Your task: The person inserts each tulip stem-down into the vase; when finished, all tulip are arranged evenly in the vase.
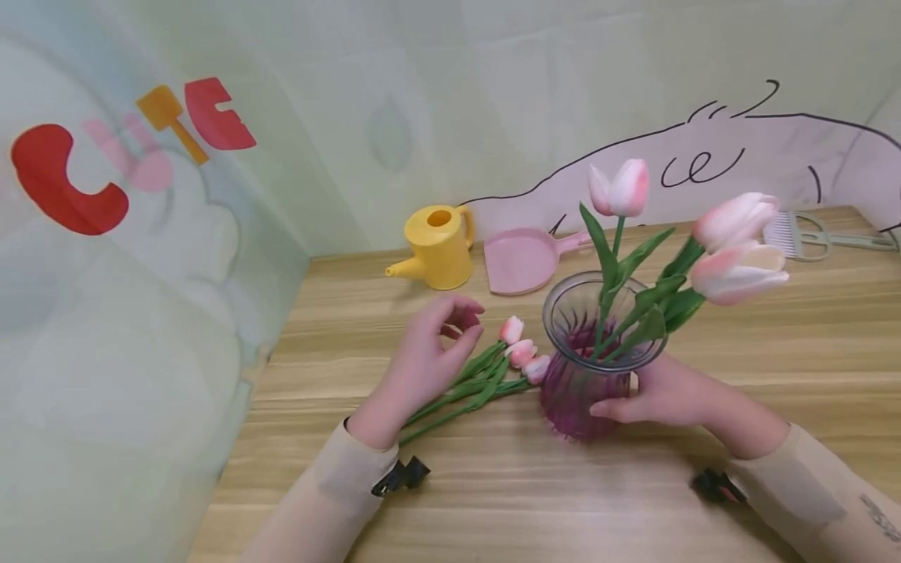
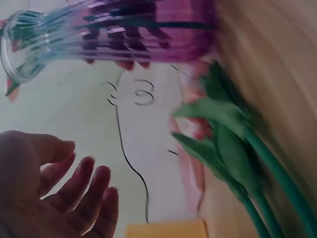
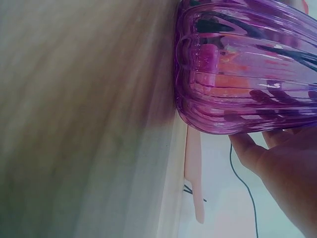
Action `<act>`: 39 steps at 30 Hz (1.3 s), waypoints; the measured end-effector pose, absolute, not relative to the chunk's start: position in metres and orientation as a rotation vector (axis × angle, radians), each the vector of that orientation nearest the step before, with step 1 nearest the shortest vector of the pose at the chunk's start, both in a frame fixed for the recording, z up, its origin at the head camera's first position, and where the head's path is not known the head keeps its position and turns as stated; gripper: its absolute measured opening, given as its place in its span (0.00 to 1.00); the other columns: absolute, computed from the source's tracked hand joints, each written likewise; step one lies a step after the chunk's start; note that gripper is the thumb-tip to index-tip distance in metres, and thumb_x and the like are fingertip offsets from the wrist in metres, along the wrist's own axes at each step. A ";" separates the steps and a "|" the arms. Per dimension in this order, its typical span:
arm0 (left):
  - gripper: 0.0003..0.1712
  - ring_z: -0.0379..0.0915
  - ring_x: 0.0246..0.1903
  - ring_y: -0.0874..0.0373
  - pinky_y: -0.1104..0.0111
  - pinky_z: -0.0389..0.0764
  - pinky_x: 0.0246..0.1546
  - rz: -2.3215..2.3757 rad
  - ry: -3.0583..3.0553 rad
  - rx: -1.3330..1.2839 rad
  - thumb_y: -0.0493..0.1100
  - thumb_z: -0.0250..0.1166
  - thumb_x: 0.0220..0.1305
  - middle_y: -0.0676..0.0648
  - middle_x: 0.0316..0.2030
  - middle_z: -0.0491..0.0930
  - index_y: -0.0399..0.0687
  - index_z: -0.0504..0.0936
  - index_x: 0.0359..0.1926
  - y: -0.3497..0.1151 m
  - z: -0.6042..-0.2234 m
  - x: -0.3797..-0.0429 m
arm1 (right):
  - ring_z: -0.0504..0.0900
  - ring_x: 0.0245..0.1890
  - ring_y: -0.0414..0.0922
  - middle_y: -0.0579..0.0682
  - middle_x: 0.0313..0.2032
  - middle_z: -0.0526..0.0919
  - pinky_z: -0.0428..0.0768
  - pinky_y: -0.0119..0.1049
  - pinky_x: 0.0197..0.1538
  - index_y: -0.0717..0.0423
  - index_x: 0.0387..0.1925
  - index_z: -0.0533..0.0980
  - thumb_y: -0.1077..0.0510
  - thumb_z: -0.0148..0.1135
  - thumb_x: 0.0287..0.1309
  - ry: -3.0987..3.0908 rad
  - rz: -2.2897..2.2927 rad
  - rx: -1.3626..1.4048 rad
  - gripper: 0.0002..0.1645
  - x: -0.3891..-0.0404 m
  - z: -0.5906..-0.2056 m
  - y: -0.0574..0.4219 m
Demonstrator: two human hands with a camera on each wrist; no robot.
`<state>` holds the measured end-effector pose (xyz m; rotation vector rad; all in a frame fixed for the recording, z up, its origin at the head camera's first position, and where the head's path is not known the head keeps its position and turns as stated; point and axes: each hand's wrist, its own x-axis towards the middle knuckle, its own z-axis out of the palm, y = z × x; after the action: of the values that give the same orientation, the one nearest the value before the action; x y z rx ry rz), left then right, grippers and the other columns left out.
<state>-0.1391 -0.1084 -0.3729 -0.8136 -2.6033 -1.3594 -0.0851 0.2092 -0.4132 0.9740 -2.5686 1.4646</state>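
A glass vase [image 1: 573, 395], clear at the rim and purple toward its base, stands on the wooden table. My right hand [image 1: 679, 395] grips it from the right, thumb across the near side; in the right wrist view the fingers [image 3: 245, 148] wrap behind the glass. Three pink-and-white tulips [image 1: 629, 188] stand in the vase, two leaning right. My left hand [image 1: 429, 348], fingers loosely bent, holds nothing and is over the stems of three more tulips [image 1: 521, 353] lying left of the vase. In the left wrist view, green leaves [image 2: 223, 144] lie beside that hand, apart from it.
Along the back wall stand a yellow watering can [image 1: 439, 254] and a pink dustpan [image 1: 521, 262]. A grey-handled tool with pale bristles or tines [image 1: 780, 234] lies at the back right. A printed fabric backdrop [image 1: 366, 156] borders the table's back and left.
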 end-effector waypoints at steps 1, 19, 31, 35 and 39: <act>0.09 0.80 0.41 0.58 0.60 0.85 0.43 -1.308 -2.652 -0.802 0.35 0.66 0.70 0.49 0.40 0.83 0.44 0.81 0.50 -0.114 -0.377 -0.140 | 0.76 0.57 0.35 0.47 0.55 0.81 0.69 0.23 0.64 0.52 0.62 0.72 0.59 0.84 0.45 -2.566 1.463 0.976 0.42 -0.085 -0.413 0.209; 0.18 0.70 0.25 0.61 0.66 0.73 0.29 -0.564 -3.440 -0.706 0.54 0.80 0.55 0.56 0.24 0.76 0.55 0.79 0.28 -0.215 -0.404 -0.134 | 0.76 0.59 0.34 0.47 0.56 0.81 0.68 0.23 0.65 0.51 0.63 0.71 0.61 0.83 0.44 -2.552 1.450 0.990 0.44 -0.086 -0.413 0.209; 0.14 0.68 0.24 0.62 0.67 0.70 0.29 -0.474 -3.473 -0.799 0.46 0.76 0.62 0.57 0.22 0.74 0.55 0.78 0.25 -0.217 -0.393 -0.128 | 0.75 0.59 0.33 0.46 0.56 0.81 0.68 0.22 0.64 0.51 0.62 0.71 0.61 0.83 0.46 -2.563 1.466 0.976 0.43 -0.085 -0.412 0.211; 0.11 0.70 0.26 0.63 0.66 0.73 0.32 -0.504 -3.452 -0.842 0.43 0.75 0.63 0.58 0.25 0.76 0.55 0.80 0.28 -0.223 -0.394 -0.128 | 0.75 0.59 0.33 0.47 0.57 0.81 0.68 0.23 0.65 0.50 0.63 0.71 0.60 0.83 0.47 -2.581 1.472 0.975 0.42 -0.085 -0.412 0.209; 0.07 0.72 0.30 0.64 0.65 0.76 0.37 -0.512 -3.435 -0.878 0.38 0.72 0.64 0.59 0.28 0.79 0.55 0.83 0.32 -0.226 -0.391 -0.129 | 0.76 0.58 0.35 0.46 0.57 0.81 0.70 0.25 0.65 0.51 0.63 0.72 0.57 0.82 0.49 -2.624 1.484 0.941 0.40 -0.084 -0.412 0.209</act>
<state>-0.1290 -0.2260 -0.3912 -0.8779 -3.4347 -0.5124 -0.0844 0.2086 -0.4118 0.9406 -2.6244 1.4844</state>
